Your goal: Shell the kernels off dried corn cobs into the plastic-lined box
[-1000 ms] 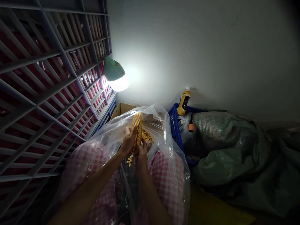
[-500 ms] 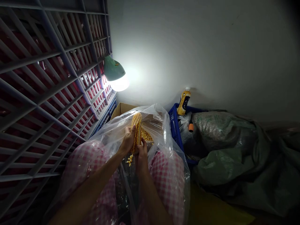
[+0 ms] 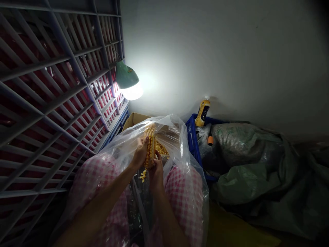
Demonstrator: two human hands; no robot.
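Under a bare white wall lit by a green lamp (image 3: 126,79), the corn cob (image 3: 149,145) stands upright over a clear plastic bag (image 3: 177,151). The left hand (image 3: 139,154) grips it at nine o'clock; the right hand (image 3: 156,168) clasps its base at six.

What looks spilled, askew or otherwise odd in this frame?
A few loose kernels sit on the clear plastic sheet just below the corn cob, apart from the kernel pile further in. Both the left hand and right hand grip the cob. Nothing else stands out.
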